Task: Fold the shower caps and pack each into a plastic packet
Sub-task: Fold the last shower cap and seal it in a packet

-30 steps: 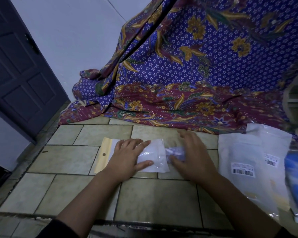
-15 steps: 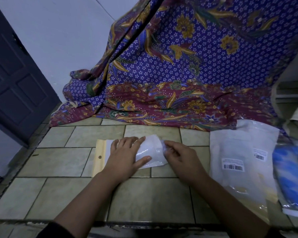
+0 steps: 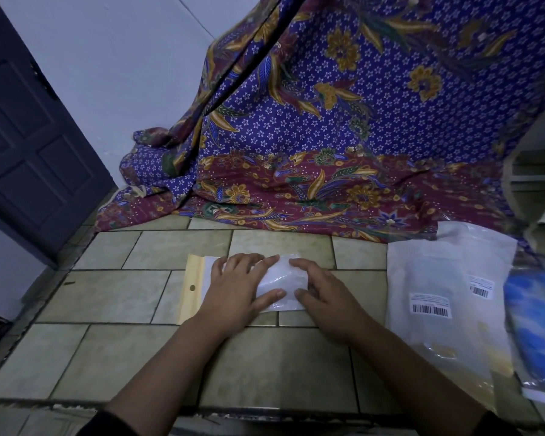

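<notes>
A clear plastic packet (image 3: pixel 282 286) with a yellow header strip (image 3: pixel 191 286) lies flat on the tiled counter (image 3: pixel 123 291). A folded translucent shower cap shows through the packet's right part. My left hand (image 3: pixel 236 291) lies flat on the packet's middle, fingers spread, pressing it down. My right hand (image 3: pixel 324 294) rests against the packet's right end, thumb and fingers touching its edge. Most of the packet's middle is hidden under my left hand.
Two large white packets with barcode labels (image 3: pixel 428 297) lie to the right, with a blue patterned bag (image 3: pixel 535 325) beyond them. A purple and maroon batik cloth (image 3: pixel 328 152) hangs behind the counter. A dark door (image 3: pixel 22 136) stands at the left.
My right hand has pushed the cap's protruding end into the packet and moved left against its right edge. My left hand has stayed pressed on the packet.
</notes>
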